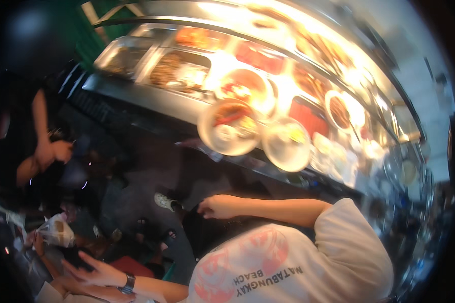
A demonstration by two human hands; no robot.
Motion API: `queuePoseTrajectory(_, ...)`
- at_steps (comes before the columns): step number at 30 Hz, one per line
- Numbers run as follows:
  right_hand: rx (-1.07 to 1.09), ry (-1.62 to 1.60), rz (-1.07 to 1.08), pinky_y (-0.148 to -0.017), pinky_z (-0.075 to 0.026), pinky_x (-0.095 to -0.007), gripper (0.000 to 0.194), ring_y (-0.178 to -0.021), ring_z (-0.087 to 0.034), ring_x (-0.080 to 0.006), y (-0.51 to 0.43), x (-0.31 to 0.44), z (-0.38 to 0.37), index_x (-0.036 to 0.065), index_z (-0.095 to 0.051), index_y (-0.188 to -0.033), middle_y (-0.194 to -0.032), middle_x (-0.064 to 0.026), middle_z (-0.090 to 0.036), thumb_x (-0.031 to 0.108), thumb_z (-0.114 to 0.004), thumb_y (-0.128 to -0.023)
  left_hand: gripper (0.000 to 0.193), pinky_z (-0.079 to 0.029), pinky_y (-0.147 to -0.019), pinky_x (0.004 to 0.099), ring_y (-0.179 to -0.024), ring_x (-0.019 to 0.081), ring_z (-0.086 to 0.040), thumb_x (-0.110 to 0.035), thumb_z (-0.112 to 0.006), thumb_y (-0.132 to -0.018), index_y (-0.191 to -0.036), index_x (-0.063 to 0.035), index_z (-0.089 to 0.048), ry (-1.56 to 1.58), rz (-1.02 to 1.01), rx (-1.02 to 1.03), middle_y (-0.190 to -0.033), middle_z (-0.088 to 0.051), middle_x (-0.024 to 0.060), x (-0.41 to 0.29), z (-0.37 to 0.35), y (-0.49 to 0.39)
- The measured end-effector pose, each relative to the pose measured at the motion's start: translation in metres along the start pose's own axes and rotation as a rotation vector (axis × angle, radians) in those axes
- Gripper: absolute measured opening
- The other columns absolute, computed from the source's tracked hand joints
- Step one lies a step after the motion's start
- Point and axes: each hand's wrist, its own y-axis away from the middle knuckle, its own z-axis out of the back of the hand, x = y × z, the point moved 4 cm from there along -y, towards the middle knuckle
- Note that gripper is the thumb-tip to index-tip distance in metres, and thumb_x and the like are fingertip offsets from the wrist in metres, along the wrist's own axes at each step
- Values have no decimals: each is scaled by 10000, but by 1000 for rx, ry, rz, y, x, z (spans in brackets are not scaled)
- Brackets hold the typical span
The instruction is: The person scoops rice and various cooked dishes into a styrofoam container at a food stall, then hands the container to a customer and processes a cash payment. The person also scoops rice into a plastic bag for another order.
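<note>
My left hand [98, 270], with a dark watch [128, 284] on its wrist, reaches out at the lower left. Its fingers are spread and nothing is held in them. Just under it lies another person's forearm [87, 289]; whether they touch cannot be told. My right hand [222, 206] is near my waist over dark clothing, fingers loosely curled, and I see nothing in it. Beyond it, a plate of food [229, 127] with a red strip on it and a second plate [288, 146] with something yellow-green stand at the food counter's edge.
Metal pans [180, 72] of food fill the lit counter under a rail [167, 19]. White plastic bags [333, 155] lie at its right. Another person's hands [51, 151] are at the left. Below them a clear bag [57, 231] hangs by someone's hand. A patterned shoe [163, 201] is on the floor.
</note>
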Motion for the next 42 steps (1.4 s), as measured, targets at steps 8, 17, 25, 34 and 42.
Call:
queuePoseTrajectory(8,341,-197,-186,-1174,-206,-477,643,-1417,-319,-331,299,-189,-101,128,-500,-1438,-1532,-183,-361,582,-320,-1020,479,-401,-1061,455,-1239,373,-524,-311,-630,-966,-1378,-85,-541,-86,-243,-347,-1335,-569,180,-115,170,31)
queuePoseTrajectory(17,-708,-219,-254,-927,-502,-352,297,-1014,-656,-244,515,-268,11,58,-688,-1144,-1079,-127,-690,276,-640,-948,436,-443,-1018,428,-1268,270,-511,-155,-614,-971,-1378,-49,-500,931,-90,714,-1424,-488,141,-275,171,193)
queuePoseTrajectory(25,-1147,116,-443,-817,-519,-394,298,-890,-662,-286,593,-362,149,5,-641,-1120,-953,-170,-691,184,-643,-882,218,-512,-859,326,-1046,222,-628,-42,-654,-907,-1120,-50,-701,1201,-76,1346,-1110,-663,111,-427,264,317)
queuePoseTrajectory(34,-389,-688,-477,-455,-473,-284,245,-528,-600,-157,590,-425,-2,25,-620,-937,-700,-61,-635,251,-707,-896,212,-469,-889,378,-988,236,-590,-128,-548,-889,-1006,-103,-723,1351,-963,825,-1032,-667,51,-644,174,371)
queuePoseTrajectory(42,-197,-1049,-275,-842,-512,-295,456,-950,-627,-169,476,-422,-55,44,-536,-1333,-1160,-117,-658,169,-690,-923,442,-407,-944,485,-1107,309,-593,-463,-426,-978,-1025,-173,-757,692,-1127,1435,-1109,-694,80,-761,66,466)
